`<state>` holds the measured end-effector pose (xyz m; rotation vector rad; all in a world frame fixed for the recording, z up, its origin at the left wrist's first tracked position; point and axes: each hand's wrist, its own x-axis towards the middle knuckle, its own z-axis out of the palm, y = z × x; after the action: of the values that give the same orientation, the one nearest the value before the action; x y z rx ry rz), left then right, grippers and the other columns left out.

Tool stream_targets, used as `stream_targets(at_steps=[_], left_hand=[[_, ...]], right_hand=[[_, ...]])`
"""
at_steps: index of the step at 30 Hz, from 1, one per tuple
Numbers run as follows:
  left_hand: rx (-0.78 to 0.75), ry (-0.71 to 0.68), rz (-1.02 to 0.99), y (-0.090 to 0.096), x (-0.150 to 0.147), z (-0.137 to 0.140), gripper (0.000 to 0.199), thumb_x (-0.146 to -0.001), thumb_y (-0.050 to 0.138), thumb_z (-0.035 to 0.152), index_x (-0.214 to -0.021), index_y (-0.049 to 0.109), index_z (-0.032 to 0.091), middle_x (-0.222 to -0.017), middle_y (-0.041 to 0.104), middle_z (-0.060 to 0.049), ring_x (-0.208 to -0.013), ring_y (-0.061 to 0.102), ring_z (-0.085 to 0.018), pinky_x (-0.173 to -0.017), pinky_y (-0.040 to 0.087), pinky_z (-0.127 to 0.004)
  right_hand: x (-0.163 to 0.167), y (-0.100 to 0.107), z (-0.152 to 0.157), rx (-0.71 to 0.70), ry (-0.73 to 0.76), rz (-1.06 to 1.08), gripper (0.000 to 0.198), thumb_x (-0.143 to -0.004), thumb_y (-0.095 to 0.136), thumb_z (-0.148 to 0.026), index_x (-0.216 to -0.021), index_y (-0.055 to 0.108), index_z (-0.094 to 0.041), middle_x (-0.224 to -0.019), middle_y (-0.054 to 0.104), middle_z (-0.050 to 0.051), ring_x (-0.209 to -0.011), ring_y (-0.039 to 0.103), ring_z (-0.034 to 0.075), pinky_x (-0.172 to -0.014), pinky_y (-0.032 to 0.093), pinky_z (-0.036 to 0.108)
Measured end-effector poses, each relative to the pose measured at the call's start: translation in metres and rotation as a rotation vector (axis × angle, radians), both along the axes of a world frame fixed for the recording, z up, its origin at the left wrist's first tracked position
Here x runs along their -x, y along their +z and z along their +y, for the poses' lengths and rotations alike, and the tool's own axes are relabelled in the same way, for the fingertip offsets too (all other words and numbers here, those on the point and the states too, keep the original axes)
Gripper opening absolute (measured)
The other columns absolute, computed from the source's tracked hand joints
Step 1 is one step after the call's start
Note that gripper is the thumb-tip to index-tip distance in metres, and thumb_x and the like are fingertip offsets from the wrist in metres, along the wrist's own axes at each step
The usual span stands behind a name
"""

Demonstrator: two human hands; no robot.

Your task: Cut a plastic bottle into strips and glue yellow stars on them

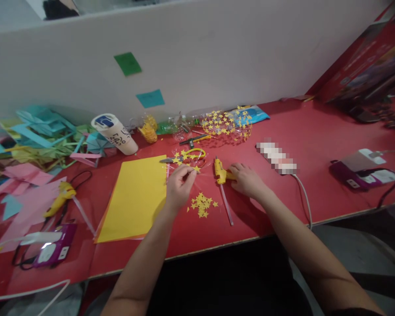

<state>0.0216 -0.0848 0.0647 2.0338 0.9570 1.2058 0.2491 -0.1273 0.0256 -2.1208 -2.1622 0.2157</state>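
My left hand (180, 186) is closed in a pinch near the middle of the table, at thin clear plastic strands with small yellow stars (183, 155) on them. What lies exactly between the fingertips is partly hidden. My right hand (248, 180) has its fingers on the handle of a yellow hot glue gun (220, 171), which lies on the table with a clear glue stick (226, 205) jutting from its back. Between my forearms sits a pile of loose yellow paper stars (202, 204). Yellow-handled scissors (197, 153) lie just beyond my left hand.
Yellow paper sheets (131, 199) lie left of my left hand. Farther left are a paper cup (115, 134), folded coloured paper (42, 131), another glue gun (61, 199) and a purple power strip (55, 245). A star-covered clear bundle (227, 123) stands by the partition (210, 57). A phone (276, 158) lies right.
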Motion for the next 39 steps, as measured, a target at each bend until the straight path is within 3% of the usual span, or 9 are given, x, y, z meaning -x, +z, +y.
stream_targets(at_steps=[6,10,14,17,21,24,30,33,39], left_hand=[[-0.122,-0.071,0.075,0.0,-0.007,0.0,0.019,-0.09,0.049,0.022,-0.073,0.057,0.019,-0.069,0.056,0.0,-0.066,0.053,-0.013,-0.062,0.044,-0.027],[-0.282,-0.039,0.071,-0.004,-0.006,-0.004,0.017,-0.09,0.049,0.017,-0.074,0.056,0.019,-0.067,0.055,0.0,-0.063,0.05,-0.013,-0.059,0.042,-0.026],[-0.406,-0.007,0.068,-0.009,-0.003,-0.005,0.013,-0.089,0.05,0.013,-0.079,0.057,0.018,-0.069,0.057,-0.001,-0.065,0.051,-0.012,-0.061,0.043,-0.025],[-0.418,-0.02,0.069,-0.012,-0.004,-0.006,0.014,-0.089,0.049,0.013,-0.08,0.058,0.018,-0.07,0.059,-0.002,-0.066,0.052,-0.013,-0.062,0.044,-0.026],[-0.42,-0.02,0.089,-0.016,-0.005,-0.008,0.015,-0.089,0.049,0.014,-0.078,0.058,0.019,-0.07,0.061,-0.003,-0.067,0.055,-0.015,-0.061,0.046,-0.027],[-0.424,0.003,0.119,-0.019,-0.004,-0.008,0.015,-0.09,0.049,0.017,-0.078,0.059,0.02,-0.071,0.063,-0.003,-0.067,0.058,-0.015,-0.062,0.047,-0.027],[-0.353,0.07,0.103,-0.022,-0.002,-0.009,0.017,-0.09,0.051,0.021,-0.075,0.059,0.02,-0.069,0.061,-0.002,-0.066,0.057,-0.015,-0.062,0.047,-0.027],[-0.293,0.039,0.062,-0.022,-0.003,-0.012,0.018,-0.09,0.051,0.022,-0.074,0.059,0.02,-0.07,0.061,-0.002,-0.066,0.057,-0.014,-0.062,0.048,-0.027],[-0.205,-0.011,0.04,-0.022,-0.001,-0.013,0.022,-0.092,0.047,0.028,-0.074,0.058,0.022,-0.08,0.067,-0.004,-0.076,0.062,-0.018,-0.068,0.05,-0.033]], right_hand=[[0.012,-0.014,0.007,-0.018,-0.035,0.047,0.036,-0.075,0.05,-0.009,-0.109,0.064,-0.01,-0.113,0.062,0.017,-0.102,0.056,0.027,-0.083,0.041,0.033],[0.0,-0.015,0.007,-0.084,-0.127,0.133,0.036,-0.074,0.053,-0.013,-0.108,0.061,-0.009,-0.106,0.063,0.015,-0.091,0.06,0.023,-0.075,0.044,0.03],[-0.007,-0.005,0.0,-0.274,-0.252,0.667,0.033,-0.073,0.06,-0.028,-0.103,0.059,-0.014,-0.089,0.063,0.005,-0.073,0.058,0.018,-0.064,0.046,0.029],[0.008,0.014,-0.003,-0.339,-0.122,0.981,0.018,-0.077,0.06,-0.035,-0.085,0.059,-0.02,-0.075,0.061,0.0,-0.062,0.056,0.014,-0.059,0.045,0.028],[0.041,0.036,0.0,-0.412,0.223,0.903,0.018,-0.081,0.063,-0.035,-0.072,0.058,-0.021,-0.077,0.061,0.002,-0.068,0.058,0.014,-0.061,0.046,0.027],[0.057,0.035,0.005,-0.503,0.371,0.839,0.022,-0.084,0.062,-0.037,-0.07,0.054,-0.021,-0.076,0.059,0.002,-0.068,0.057,0.014,-0.06,0.046,0.026],[0.062,0.021,0.007,-0.656,0.345,0.748,0.014,-0.087,0.054,-0.031,-0.079,0.057,-0.021,-0.079,0.061,0.004,-0.071,0.058,0.015,-0.061,0.047,0.027],[0.065,0.019,0.003,-0.741,0.349,0.661,0.012,-0.089,0.049,-0.025,-0.086,0.059,-0.019,-0.081,0.06,0.005,-0.071,0.058,0.016,-0.06,0.048,0.027],[0.069,0.012,-0.002,-0.704,0.379,0.623,0.022,-0.093,0.042,-0.024,-0.09,0.064,-0.019,-0.08,0.063,0.008,-0.071,0.059,0.017,-0.061,0.049,0.028]])
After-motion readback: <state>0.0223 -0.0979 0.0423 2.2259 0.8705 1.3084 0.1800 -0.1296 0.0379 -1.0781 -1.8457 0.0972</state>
